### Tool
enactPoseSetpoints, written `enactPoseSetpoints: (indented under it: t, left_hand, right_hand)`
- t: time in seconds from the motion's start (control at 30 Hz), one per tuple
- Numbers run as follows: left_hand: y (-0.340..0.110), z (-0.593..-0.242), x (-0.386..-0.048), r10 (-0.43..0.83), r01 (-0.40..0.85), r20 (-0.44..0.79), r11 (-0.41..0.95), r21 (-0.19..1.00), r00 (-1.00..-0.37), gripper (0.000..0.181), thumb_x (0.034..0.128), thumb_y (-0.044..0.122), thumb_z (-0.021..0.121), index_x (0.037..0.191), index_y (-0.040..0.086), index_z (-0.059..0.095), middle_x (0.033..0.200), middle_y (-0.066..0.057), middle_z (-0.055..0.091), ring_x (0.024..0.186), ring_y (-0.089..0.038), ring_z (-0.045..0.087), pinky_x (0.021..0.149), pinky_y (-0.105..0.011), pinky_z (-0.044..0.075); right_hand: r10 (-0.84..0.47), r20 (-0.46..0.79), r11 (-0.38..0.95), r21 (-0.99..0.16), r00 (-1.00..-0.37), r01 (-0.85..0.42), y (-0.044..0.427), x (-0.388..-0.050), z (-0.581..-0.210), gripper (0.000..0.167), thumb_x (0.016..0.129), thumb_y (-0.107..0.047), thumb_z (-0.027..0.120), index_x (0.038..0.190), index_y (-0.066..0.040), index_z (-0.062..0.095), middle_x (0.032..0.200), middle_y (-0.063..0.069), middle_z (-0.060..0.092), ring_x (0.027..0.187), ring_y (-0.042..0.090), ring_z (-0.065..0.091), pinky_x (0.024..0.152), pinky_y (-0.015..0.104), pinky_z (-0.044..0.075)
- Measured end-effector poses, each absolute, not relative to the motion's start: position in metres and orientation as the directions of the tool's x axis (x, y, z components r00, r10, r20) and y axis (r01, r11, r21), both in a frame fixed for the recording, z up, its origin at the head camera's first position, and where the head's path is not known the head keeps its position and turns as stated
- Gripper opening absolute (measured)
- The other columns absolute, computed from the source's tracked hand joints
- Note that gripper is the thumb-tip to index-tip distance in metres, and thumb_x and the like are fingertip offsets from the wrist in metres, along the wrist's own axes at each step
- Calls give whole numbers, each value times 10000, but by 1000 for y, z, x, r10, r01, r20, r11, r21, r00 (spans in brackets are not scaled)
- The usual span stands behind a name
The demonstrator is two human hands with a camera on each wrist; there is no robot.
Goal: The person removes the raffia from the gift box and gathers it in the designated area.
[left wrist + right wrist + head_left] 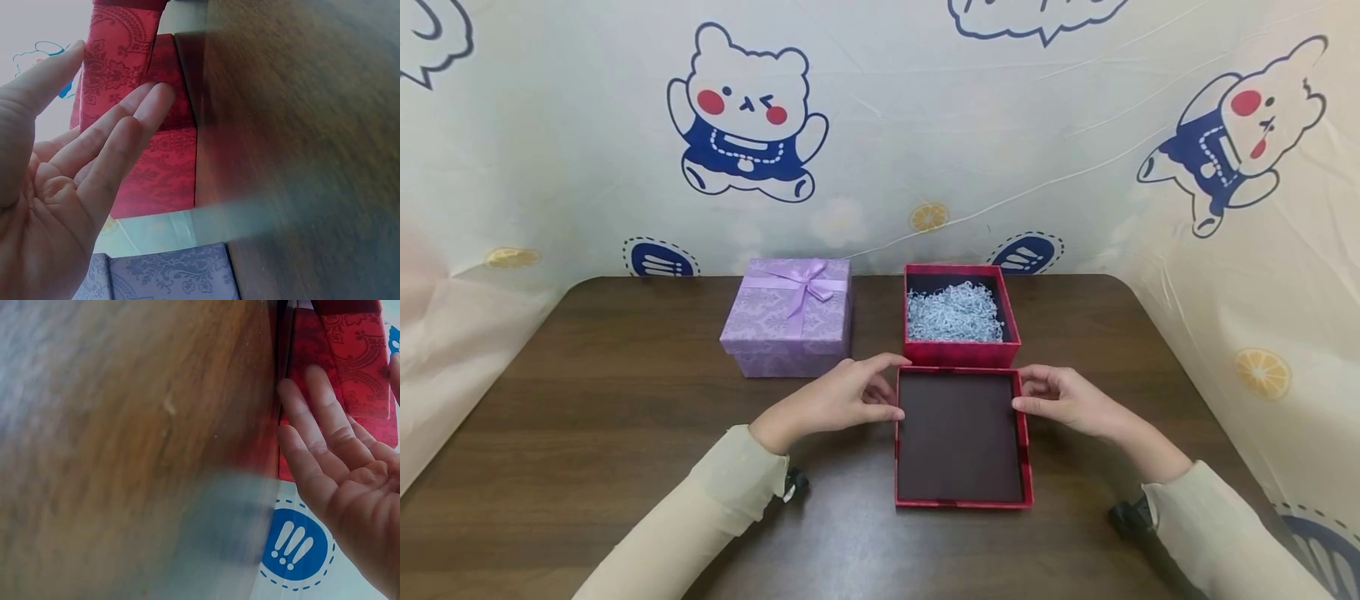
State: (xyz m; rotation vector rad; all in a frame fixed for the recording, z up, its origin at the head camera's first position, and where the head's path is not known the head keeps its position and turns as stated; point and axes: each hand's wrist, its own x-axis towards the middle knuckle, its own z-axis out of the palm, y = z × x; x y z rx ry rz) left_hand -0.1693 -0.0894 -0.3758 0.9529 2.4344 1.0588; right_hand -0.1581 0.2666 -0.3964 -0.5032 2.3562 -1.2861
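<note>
A shallow red lid with a dark inside faces up between the two hands. Its patterned red side shows in the left wrist view, at a slant to the box behind. My left hand holds the lid's left side, thumb on the rim and a finger near the far corner. On the right side, my right hand grips it with the thumb at the rim; the other fingers are partly hidden in the head view. Just beyond the lid stands a red box, holding pale blue shredded paper.
A purple patterned gift box with a ribbon bow stands left of the red box. All of it is on a dark wooden table, with a printed cloth hanging behind and at the sides.
</note>
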Motion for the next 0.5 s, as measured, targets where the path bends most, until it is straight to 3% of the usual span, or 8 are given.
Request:
enactPoseSetpoints:
  t: [0.5]
  left_hand:
    - [-95, -380, -169, 705, 462, -83, 544, 700, -705, 612, 908, 239, 735, 1438, 98, 463, 1050, -28, 751, 930, -96, 715, 882, -277, 582]
  right_hand:
    - [-482, -166, 536, -833, -861, -140, 276, -156, -393, 556, 946, -247, 676, 1402, 19, 501, 1084, 131, 729, 937, 214, 715, 858, 234, 578]
